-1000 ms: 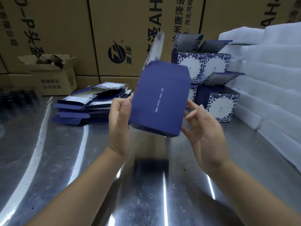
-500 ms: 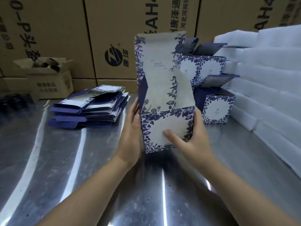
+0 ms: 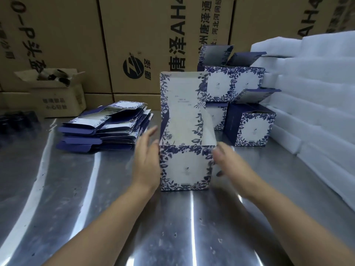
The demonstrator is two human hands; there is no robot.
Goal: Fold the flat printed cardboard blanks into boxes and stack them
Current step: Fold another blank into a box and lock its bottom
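A blue-and-white floral box (image 3: pixel 185 167) stands upright on the steel table (image 3: pixel 80 198), its lid flap raised straight up behind the open top. My left hand (image 3: pixel 148 160) lies flat against the box's left side, fingers straight. On the other side, blurred with motion, my right hand (image 3: pixel 228 162) sits at the right wall with fingers loosely extended. A pile of flat printed blanks (image 3: pixel 103 127) lies at the left. Several folded boxes (image 3: pixel 236 87) are stacked behind at the right, lids open.
Large brown cartons (image 3: pixel 138 45) wall off the back. A small open carton (image 3: pixel 55 93) with dark items sits at back left. White foam sheets (image 3: pixel 317 104) are piled along the right side. A dark tray (image 3: pixel 15 120) lies at far left.
The box was turned from its blue underside to upright and set down on the table. Both hands loosened from gripping it and now lie at its sides.
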